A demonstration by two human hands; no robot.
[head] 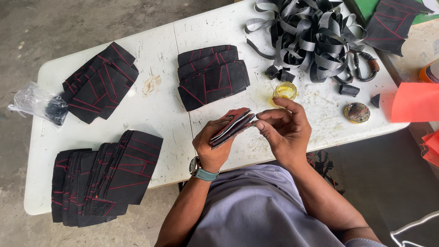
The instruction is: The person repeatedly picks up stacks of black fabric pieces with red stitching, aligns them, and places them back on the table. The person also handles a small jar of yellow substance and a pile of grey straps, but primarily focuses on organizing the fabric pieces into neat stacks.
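Grey concrete floor (68, 27) lies around a white bench (160, 110), scratched and stained. Over its near edge the person holds a small stack of black pieces (231, 126) with red stitching and one reddish face. The left hand (212, 146), with a watch (201, 170) on the wrist, grips the stack from below, fingers closed around its near end. The right hand (286, 130) is just beside it; its thumb and fingertips are pinched together at the far-right tip of the stack and touch it, the other fingers curled in.

Three bigger piles of the same black stitched pieces lie on the bench: one at the near left (103, 178), one at the far left (100, 82), one in the middle (212, 75). A clear plastic bag (39, 105) sits at the left edge. Far right there is a tangle of grey-black straps (311, 36). Just beyond the right hand stands a small glass jar (285, 90) with yellow liquid, and to its right a round dirty lid (356, 112). An orange sheet (414, 101) lies at the right border.
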